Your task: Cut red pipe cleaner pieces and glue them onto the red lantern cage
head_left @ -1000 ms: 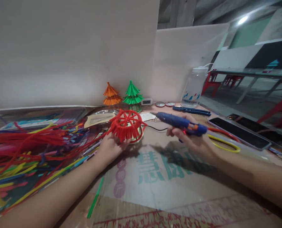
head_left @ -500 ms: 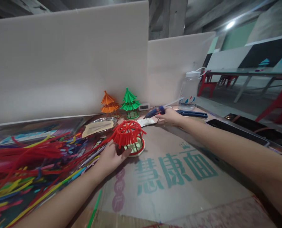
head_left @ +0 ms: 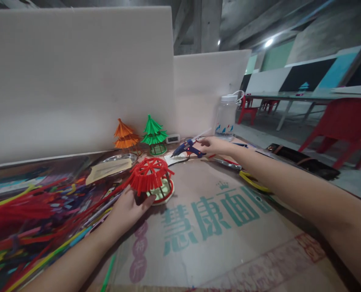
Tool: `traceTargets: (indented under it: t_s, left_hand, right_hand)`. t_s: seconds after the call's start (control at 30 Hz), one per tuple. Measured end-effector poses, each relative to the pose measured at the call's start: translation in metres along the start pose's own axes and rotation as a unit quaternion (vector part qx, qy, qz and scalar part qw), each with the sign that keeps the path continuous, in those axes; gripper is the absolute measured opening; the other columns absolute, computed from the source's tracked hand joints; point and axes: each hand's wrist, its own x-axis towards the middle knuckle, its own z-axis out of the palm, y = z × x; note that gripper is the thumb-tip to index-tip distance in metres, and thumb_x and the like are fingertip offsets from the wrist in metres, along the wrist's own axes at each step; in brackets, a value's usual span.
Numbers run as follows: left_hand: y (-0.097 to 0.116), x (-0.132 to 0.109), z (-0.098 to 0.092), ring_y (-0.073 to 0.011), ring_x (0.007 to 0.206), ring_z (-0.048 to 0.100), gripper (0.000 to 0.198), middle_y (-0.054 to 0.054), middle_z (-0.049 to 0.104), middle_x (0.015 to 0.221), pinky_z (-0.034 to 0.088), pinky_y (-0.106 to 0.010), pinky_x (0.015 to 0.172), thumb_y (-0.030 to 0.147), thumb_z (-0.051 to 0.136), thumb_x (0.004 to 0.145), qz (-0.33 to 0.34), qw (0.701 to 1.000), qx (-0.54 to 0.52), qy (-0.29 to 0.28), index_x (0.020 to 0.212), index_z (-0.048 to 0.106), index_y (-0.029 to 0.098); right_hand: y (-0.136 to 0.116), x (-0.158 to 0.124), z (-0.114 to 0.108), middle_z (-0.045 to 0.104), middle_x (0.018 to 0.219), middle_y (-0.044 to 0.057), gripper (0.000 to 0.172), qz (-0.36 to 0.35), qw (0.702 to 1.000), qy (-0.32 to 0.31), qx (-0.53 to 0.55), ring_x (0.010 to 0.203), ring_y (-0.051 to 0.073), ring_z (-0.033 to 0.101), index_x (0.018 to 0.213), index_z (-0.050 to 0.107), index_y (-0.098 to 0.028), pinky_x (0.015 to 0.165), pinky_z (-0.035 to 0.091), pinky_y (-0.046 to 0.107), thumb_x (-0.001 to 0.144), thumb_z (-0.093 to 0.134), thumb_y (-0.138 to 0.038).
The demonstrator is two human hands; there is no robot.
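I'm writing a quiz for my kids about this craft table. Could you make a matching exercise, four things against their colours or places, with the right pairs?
Things:
1. Bottle
2. Glue gun
3. Red-roofed model
4. Green tower

Colours or places:
A. Right beside the orange tower
B. Touched by the left hand
C. Clear, with a white lid
D. Blue, near the right hand

Pairs: 1-C, 2-D, 3-B, 4-A

I've got a wide lane here: the printed cardboard (head_left: 198, 259) lies open on the near side, between my left forearm (head_left: 86, 249) and right forearm (head_left: 292, 182). Left, the heap of pipe cleaners (head_left: 19, 223) crowds me. Farther in, the red pavilion (head_left: 150, 171) blocks, a black cable (head_left: 180, 161) lying in the slot between it and the glue gun (head_left: 189, 149). Far: orange pagoda (head_left: 124, 137), green pagoda (head_left: 153, 133), then the white panel (head_left: 77, 81) walling me off.
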Motion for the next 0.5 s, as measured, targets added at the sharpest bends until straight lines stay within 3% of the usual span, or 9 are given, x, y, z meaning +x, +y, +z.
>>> traceTargets:
  t_s: [0.1, 0.2, 0.4, 0.5]
  left_hand:
    - [-0.001, 0.000, 0.001, -0.0351, 0.116, 0.065, 0.043, -0.010, 0.075, 0.108, 0.049, -0.055, 0.104, 0.053, 0.057, 0.091, 0.003, 1.000, 0.002, 0.007, 0.119, 0.066, 0.022]
    - [0.001, 0.002, 0.001, -0.0335, 0.115, 0.066, 0.043, -0.009, 0.076, 0.108, 0.049, -0.052, 0.105, 0.054, 0.057, 0.091, 0.006, 1.000, -0.003, 0.003, 0.119, 0.066, 0.023]
    - [0.006, 0.003, -0.003, -0.0335, 0.116, 0.066, 0.048, -0.009, 0.076, 0.107, 0.050, -0.050, 0.104, 0.059, 0.057, 0.089, -0.011, 1.000, -0.001, -0.003, 0.118, 0.067, 0.022]
    - [0.006, 0.002, -0.004, -0.0348, 0.116, 0.065, 0.049, -0.010, 0.075, 0.110, 0.048, -0.053, 0.106, 0.060, 0.055, 0.089, -0.025, 1.000, 0.007, -0.007, 0.115, 0.068, 0.021]
  right_hand:
    - [0.015, -0.022, -0.021, 0.072, 0.126, 0.009, 0.035, 0.020, 0.998, 0.024, -0.051, 0.113, 0.028, 0.065, 0.120, 0.073, -0.020, 0.092, 0.048, 0.029, 0.087, 0.065, -0.023]
    - [0.029, -0.039, -0.027, 0.076, 0.115, 0.006, 0.029, 0.029, 0.995, 0.032, -0.086, 0.103, 0.026, 0.068, 0.113, 0.076, -0.023, 0.083, 0.048, 0.028, 0.091, 0.059, -0.027]
    - [0.040, -0.036, 0.001, 0.077, 0.099, 0.010, 0.031, 0.003, 0.993, 0.018, -0.118, 0.085, 0.023, 0.068, 0.114, 0.076, -0.018, 0.072, 0.045, 0.028, 0.086, 0.061, -0.019]
    - [0.041, -0.031, 0.014, 0.075, 0.094, 0.011, 0.018, -0.022, 0.992, 0.026, -0.119, 0.085, 0.024, 0.066, 0.095, 0.077, -0.018, 0.073, 0.044, 0.029, 0.084, 0.063, -0.017]
